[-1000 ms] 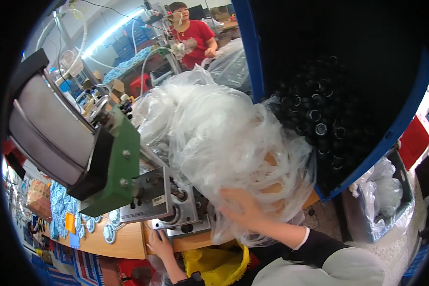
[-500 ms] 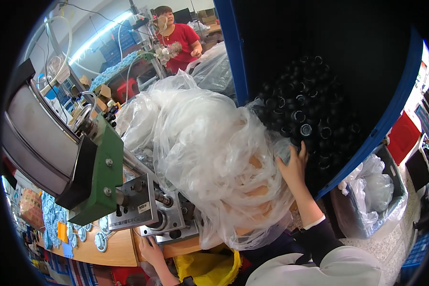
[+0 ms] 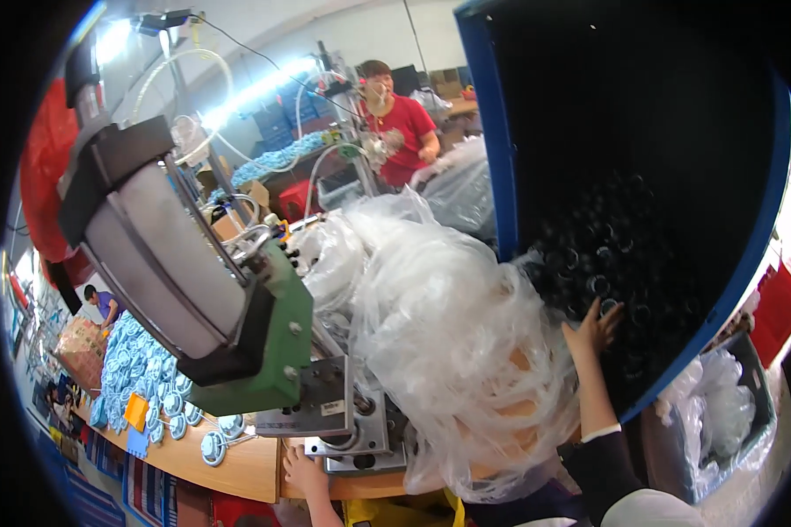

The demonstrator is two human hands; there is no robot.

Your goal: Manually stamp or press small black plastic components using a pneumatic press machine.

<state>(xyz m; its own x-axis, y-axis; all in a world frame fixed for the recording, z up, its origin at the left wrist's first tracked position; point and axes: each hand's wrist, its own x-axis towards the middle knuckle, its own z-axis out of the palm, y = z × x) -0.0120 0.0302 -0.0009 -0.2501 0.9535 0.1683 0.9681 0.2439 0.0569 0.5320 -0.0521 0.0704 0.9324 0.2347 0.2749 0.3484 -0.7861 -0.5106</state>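
At seven o'clock the left hand (image 3: 305, 474), whose grip I cannot tell, rests by the table edge (image 3: 365, 487), well apart from the splayed right hand (image 3: 591, 332) at four o'clock, which reaches to black round parts (image 3: 633, 255) in the bin (image 3: 494, 158) at three o'clock.

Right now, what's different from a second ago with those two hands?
The right hand moved off the clear plastic bags, rightward, and now reaches to the black round parts in the blue-rimmed bin, fingers spread; I can't tell whether it grips one. The view has shifted too. The left hand stays at the table edge beside the press, and the bags stay heaped.
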